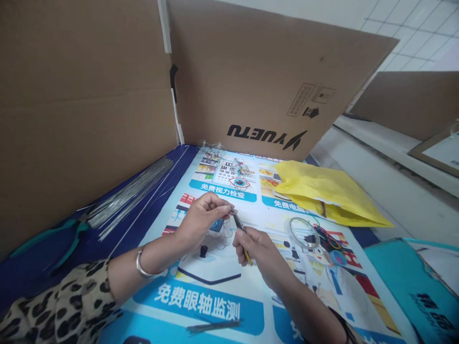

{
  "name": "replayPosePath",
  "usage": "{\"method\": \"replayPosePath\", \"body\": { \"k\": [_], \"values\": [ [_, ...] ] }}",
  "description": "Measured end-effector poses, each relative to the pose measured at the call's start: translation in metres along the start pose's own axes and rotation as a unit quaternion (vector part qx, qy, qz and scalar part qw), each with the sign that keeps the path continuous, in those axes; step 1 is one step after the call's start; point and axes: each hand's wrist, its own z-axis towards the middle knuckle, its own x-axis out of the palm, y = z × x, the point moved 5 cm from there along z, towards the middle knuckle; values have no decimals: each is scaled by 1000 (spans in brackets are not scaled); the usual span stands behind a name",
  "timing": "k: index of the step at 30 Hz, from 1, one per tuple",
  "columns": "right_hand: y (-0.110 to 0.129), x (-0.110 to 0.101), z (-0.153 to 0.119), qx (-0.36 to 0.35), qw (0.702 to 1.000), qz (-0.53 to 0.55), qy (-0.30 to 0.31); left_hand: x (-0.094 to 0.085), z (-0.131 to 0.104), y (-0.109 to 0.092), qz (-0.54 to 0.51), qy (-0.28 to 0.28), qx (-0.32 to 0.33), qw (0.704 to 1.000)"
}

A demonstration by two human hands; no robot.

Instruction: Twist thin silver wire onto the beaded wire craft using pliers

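**Left hand (pixel 201 220) pinched at the tip, right hand (pixel 256 244) closed on a small tool (pixel 237 220)**

At the far left, pliers with teal handles (pixel 73 234) lie on a dark blue surface, their head touching the near end of a loose bundle of thin metal wires (pixel 132 191). A leopard-print sleeve (pixel 64 301) and a silver bangle (pixel 139 265) lead up to the left hand. Its thumb and forefinger are drawn together, narrow, right at the tool's point; what sits between them is too small to tell. A tangle of fine wire (pixel 226 235) shows just below those fingertips, and I cannot tell whether it is in the pinch.

The tool, dark metal with a yellow handle end, slants between the two hands above a printed sheet (pixel 251 329). Below them on that sheet lies a short bundle of dark rods (pixel 213 327). The right hand wraps the tool snugly, thumb along its side, fingers curled underneath. Farther right are a clear ring (pixel 292 232), coloured cords (pixel 328 239) just beside it, and a yellow bag (pixel 330 191) behind them.
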Motion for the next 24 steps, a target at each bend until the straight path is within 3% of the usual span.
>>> {"method": "replayPosePath", "body": {
  "k": [8, 17, 24],
  "values": [
    [-3, 2, -1, -10, 1000, -1, -20, 2, -2, 3, 18, 0, 15, 1000],
    [-3, 5, -1, -13, 999, -6, -37, 0, -7, -4, 88, -49, 69, 993],
    [-10, 7, 0, -14, 999, 4, -44, -1, -7, -2, 96, -43, 101, 989]
  ]
}}
